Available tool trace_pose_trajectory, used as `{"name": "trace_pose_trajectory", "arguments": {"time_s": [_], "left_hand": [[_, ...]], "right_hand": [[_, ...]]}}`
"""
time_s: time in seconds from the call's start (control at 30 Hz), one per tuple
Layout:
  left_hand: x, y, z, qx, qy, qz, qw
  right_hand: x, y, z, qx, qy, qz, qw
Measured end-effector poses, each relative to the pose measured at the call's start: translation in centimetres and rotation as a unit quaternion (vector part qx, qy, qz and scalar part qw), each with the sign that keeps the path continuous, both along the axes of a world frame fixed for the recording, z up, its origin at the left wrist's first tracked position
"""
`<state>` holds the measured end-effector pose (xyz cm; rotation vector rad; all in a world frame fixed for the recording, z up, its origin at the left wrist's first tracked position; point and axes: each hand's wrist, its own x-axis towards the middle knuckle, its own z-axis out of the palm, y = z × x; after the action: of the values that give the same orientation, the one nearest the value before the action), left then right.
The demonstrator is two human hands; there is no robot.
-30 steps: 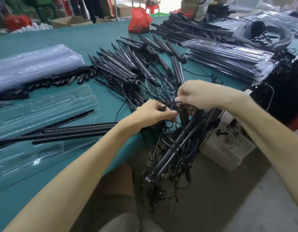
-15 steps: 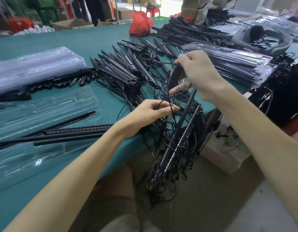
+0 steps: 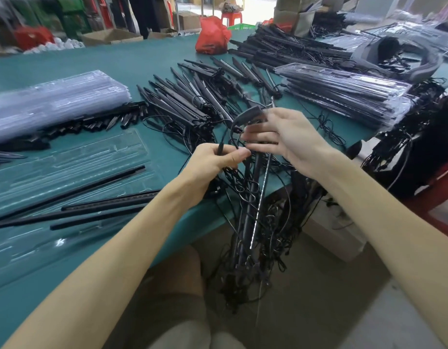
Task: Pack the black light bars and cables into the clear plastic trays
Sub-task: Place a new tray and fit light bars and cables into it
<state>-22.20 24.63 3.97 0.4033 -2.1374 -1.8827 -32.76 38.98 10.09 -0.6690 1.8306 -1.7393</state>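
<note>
Surface (image 3: 132, 64): teal covering, runs from 6 o'clock to the far edge at 12.
Red plastic bag (image 3: 211, 36): slumped on the surface at 12 o'clock.
Behind it, off the surface: red stool (image 3: 231, 17), green crate (image 3: 240, 26) just beside.
11 o'clock: open cardboard box (image 3: 109, 37). 10 o'clock: red bundle (image 3: 32, 37), white lumps (image 3: 56, 45) near it.
1 o'clock: second cardboard box (image 3: 301, 18).
2 o'clock: grey curved band (image 3: 366, 52) on the surface; what it is, cannot tell.
4 o'clock: white box (image 3: 328, 230) on the floor (image 3: 343, 311), against the surface's edge.
</note>
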Motion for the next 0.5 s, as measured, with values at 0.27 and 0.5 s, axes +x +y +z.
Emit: {"name": "trace_pose_trajectory", "arguments": {"time_s": [0.27,0.5], "left_hand": [[0.0,0.3,0.0,-0.054,0.026,0.019,0.998],[-0.1,0.5,0.1,-0.253,0.049,0.125,0.958]], "right_hand": [[-0.2,1.9,-2.1,0.123,0.124,0.075,0.982],[0.6,0.5,-2.6,0.253,0.357,0.076,0.896]]}}
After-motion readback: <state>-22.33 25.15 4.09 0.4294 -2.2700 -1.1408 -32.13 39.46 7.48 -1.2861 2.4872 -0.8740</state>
